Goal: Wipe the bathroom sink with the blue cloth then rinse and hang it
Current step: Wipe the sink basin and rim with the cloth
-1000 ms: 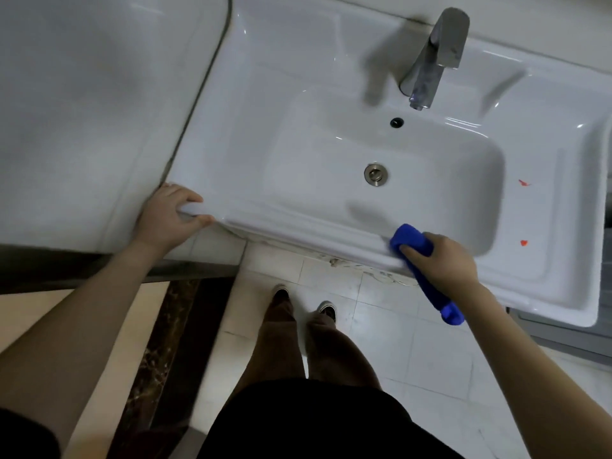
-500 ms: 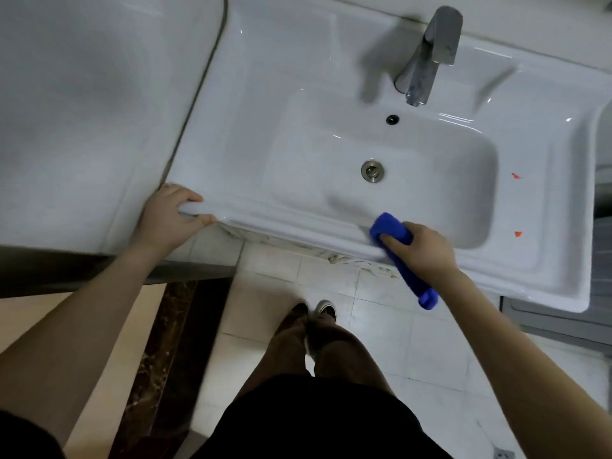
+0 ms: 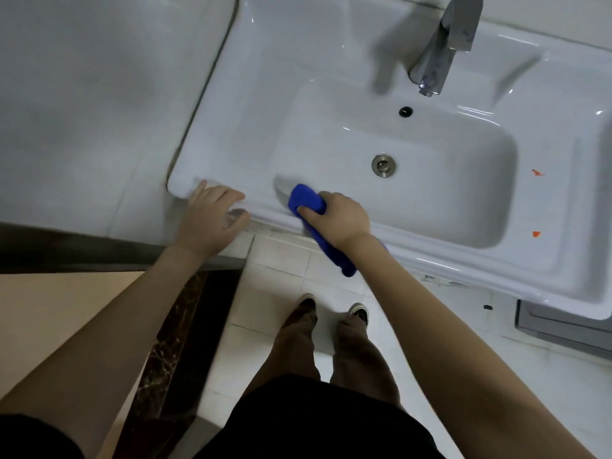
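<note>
R grip (image 3: 344, 217) clutches bunched blue cloth (image 3: 306, 202) on sink (image 3: 447, 260) rim, L grip (image 3: 208, 217) resting loose; wad may miss far red specks (image 3: 537, 172).

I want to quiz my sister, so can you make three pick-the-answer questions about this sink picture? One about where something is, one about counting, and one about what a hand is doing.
1. Where is the blue cloth?
A) on the front rim of the sink
B) draped over the tap
C) lying on the floor

2. How many orange spots are on the sink's right side?
A) one
B) two
C) five

3. What is the right hand doing?
A) hanging open and empty
B) turning the tap
C) gripping the cloth

Answers:
1 A, the cloth is pressed on the near rim.
2 B, two small spots show, one above the other.
3 C, its fingers curl round the cloth.
</note>
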Available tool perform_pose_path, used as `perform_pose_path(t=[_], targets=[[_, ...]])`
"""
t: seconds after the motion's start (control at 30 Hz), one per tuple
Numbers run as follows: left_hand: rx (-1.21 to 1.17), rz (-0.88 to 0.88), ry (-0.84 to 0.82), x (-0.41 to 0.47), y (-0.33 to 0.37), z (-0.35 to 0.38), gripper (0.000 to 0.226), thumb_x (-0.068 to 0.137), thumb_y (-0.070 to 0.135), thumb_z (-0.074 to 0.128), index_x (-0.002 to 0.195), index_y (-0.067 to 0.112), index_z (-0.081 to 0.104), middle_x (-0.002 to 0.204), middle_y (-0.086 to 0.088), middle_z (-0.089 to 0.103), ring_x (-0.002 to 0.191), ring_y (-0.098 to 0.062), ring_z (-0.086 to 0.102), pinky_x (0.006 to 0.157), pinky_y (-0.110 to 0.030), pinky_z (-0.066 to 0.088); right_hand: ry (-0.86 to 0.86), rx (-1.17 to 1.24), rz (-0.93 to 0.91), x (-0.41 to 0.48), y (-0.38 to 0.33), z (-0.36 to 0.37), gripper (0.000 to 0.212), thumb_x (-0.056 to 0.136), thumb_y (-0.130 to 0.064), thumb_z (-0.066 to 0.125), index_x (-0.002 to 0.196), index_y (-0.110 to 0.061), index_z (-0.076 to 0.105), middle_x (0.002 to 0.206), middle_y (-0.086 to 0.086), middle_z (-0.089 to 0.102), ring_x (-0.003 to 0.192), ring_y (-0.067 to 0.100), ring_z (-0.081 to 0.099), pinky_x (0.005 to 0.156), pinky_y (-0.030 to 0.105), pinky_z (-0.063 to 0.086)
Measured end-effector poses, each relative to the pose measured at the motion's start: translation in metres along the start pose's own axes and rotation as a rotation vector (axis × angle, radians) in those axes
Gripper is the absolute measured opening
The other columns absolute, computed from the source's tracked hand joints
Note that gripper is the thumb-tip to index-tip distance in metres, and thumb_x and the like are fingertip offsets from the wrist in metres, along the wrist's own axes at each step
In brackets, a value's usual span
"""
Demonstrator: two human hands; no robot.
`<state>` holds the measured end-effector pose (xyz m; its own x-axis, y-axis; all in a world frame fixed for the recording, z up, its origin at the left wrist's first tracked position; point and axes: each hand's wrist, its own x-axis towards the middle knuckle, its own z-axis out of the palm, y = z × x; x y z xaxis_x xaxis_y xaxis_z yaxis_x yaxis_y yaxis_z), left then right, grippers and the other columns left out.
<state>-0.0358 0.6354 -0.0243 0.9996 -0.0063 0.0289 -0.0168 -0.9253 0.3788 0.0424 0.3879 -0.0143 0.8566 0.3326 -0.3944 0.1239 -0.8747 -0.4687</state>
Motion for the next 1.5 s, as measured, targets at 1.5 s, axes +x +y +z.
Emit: perform_pose_path(t=[1.5], targets=[[-0.146,-0.112,0.025,0.016,0.080,0.058,0.047,0.065,0.067,0.063,0.075,0.020,0.060,0.086,0.002,0.059,0.094,-0.024,0.049,0.077,-0.034,0.033,0.215,-0.186,0.717,-0.162,0.291,-0.141,0.037,0.084,-0.056,0.051,0.083,-0.019,0.058,0.079,0.007,0.067,0.069,0.031,0.059,0.059,0.032,0.041]])
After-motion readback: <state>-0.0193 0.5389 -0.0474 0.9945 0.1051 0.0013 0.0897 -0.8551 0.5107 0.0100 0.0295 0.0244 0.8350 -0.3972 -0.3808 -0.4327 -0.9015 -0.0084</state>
